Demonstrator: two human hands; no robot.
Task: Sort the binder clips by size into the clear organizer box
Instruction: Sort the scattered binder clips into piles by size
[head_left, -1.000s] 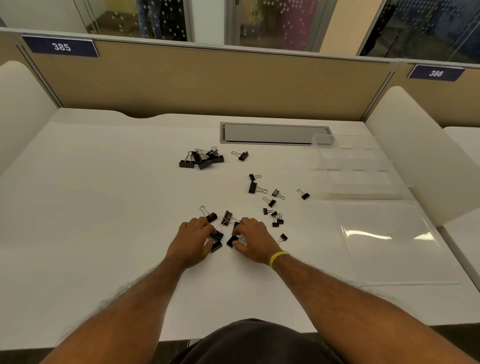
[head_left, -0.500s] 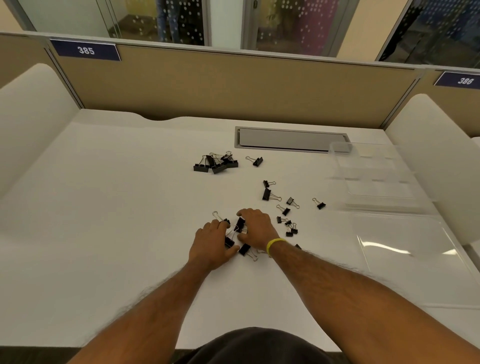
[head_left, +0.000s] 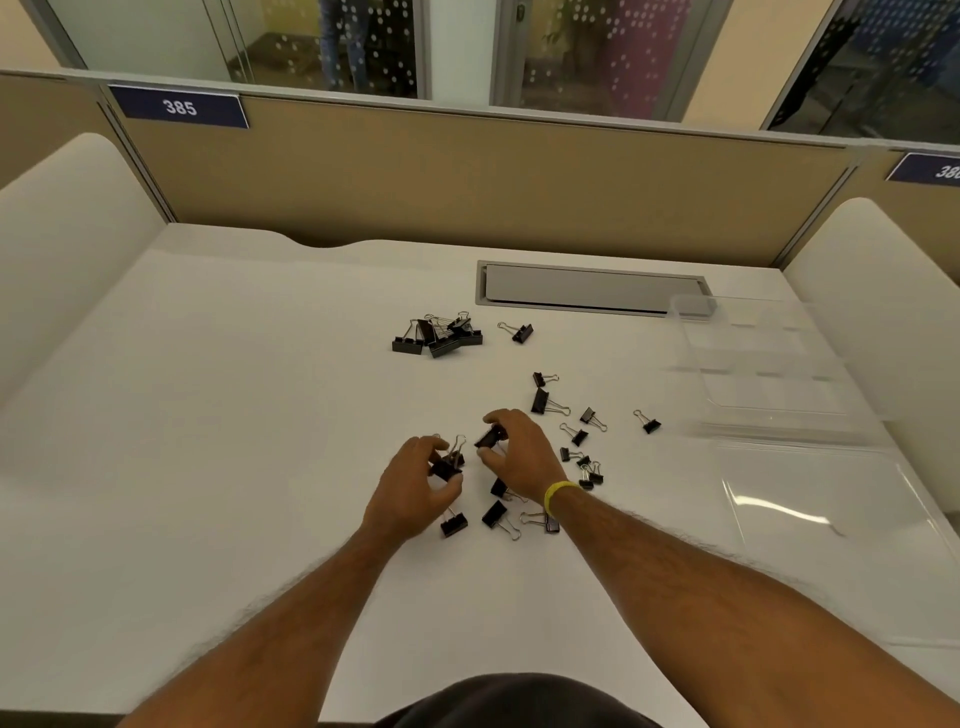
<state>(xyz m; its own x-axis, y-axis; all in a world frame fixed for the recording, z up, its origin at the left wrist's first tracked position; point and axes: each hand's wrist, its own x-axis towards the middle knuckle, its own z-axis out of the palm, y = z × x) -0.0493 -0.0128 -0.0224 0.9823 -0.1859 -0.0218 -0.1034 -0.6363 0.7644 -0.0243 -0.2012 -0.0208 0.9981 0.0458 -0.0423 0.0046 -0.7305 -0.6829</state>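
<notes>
Black binder clips lie scattered over the white desk (head_left: 208, 467). A pile of large clips (head_left: 437, 336) sits at the back, and several small clips (head_left: 586, 467) lie to the right of my hands. My left hand (head_left: 415, 488) pinches a medium clip (head_left: 449, 464) between thumb and fingers. My right hand (head_left: 519, 454), with a yellow wristband, grips another medium clip (head_left: 489, 437) just above the desk. A few more clips (head_left: 493, 514) rest under my wrists. The clear organizer box (head_left: 748, 358) stands open at the right, with its lid (head_left: 831, 519) flat toward me.
A grey cable hatch (head_left: 587, 288) is set into the desk behind the clips. Tan partition panels and white side dividers (head_left: 62, 239) close in the desk on three sides. The desk's front edge runs below my forearms.
Both hands moved a little away from me across the clip cluster and lifted. Each now has a clip pinched in its fingers instead of lying flat over the clips.
</notes>
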